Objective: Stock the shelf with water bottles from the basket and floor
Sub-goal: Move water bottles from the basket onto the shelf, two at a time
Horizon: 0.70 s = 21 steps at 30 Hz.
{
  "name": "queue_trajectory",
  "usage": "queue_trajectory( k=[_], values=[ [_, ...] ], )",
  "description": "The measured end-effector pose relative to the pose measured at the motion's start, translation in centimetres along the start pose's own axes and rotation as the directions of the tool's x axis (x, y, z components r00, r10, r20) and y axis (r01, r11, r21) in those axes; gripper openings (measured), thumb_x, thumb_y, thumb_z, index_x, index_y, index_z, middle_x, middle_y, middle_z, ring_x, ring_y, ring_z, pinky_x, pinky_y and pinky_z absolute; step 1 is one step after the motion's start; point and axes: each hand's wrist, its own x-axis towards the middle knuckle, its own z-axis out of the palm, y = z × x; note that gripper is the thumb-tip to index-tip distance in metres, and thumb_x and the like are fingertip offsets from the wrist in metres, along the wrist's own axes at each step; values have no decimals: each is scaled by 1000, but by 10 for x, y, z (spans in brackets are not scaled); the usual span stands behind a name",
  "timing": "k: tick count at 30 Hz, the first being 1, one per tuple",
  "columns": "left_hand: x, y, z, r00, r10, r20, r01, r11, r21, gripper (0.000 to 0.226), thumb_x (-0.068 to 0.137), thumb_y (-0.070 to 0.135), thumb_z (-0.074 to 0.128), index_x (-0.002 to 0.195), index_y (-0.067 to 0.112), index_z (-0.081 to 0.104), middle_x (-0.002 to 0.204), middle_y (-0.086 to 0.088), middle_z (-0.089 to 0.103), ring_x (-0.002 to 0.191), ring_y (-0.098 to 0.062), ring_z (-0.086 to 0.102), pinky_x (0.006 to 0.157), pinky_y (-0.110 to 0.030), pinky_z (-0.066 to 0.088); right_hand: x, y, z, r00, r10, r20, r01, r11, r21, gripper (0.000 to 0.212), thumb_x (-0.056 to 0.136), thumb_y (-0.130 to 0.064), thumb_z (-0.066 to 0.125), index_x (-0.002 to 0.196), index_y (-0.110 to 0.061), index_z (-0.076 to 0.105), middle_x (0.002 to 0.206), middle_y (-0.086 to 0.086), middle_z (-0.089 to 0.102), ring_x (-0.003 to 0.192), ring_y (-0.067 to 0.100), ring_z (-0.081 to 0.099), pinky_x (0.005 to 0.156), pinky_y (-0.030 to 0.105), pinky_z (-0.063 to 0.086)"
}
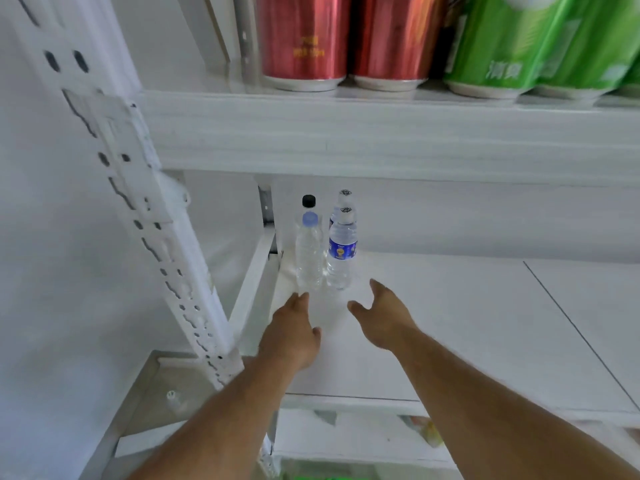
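Four water bottles stand upright in the back left corner of the white shelf (450, 323), packed two by two: a clear bottle with a pale blue cap (309, 252) in front on the left, a bottle with a blue label (341, 252) touching it on the right, and behind them a black-capped bottle (308, 201) and a fourth bottle (344, 195) of which little more than the cap shows. Tucking them against the corner looks deliberate — it leaves the long run of bare board to the right free for more rows. The left hand (292, 336) lies low over the shelf with its fingers stretched toward the foot of the clear bottle, just short of it or barely brushing it; which one I cannot tell. The right hand (382, 315) hovers just beside the labelled bottle, fingers spread wide and thumb out. Both hands are open and hold nothing, so I judge the front pair has been set down and the hands flank it to steady or square it. On the shelf above stand two red cans (343, 39) and green packs (540, 43). Neither basket nor floor stock is in view — the next bottles must come from outside the frame, and much of the task seems left.
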Motion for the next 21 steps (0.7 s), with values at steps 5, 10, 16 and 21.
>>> queue_trajectory(
  k=[5,10,16,21],
  values=[
    [-53,4,-12,992,96,82,-112,968,225,70,97,35,49,157,24,14,167,1,10,150,-22,20,117,-38,30,-67,26,12,989,-72,126,110,938,-330,84,95,-60,44,158,-14,14,165,4,19,151,24,16,119,37,20],
    [-110,8,-8,990,79,116,-107,958,266,69,96,35,49,156,27,18,166,2,13,148,-23,23,116,-41,30,-123,52,22,970,-152,192,228,849,-476,84,94,-61,44,158,-15,14,166,6,14,152,24,10,120,39,17],
    [-192,13,31,988,36,150,-79,953,293,57,92,32,52,146,23,37,154,-1,39,134,-29,44,103,-43,44,-194,96,35,945,-190,267,299,835,-462,83,94,-59,46,155,-11,20,164,8,19,150,26,18,119,41,21],
    [-254,3,85,967,-25,255,-51,957,287,63,91,37,56,149,22,35,153,-1,41,134,-28,45,105,-43,44,-251,151,53,940,-120,319,246,887,-390,82,92,-58,51,154,-11,24,162,10,23,147,29,24,117,44,28]
  ],
)
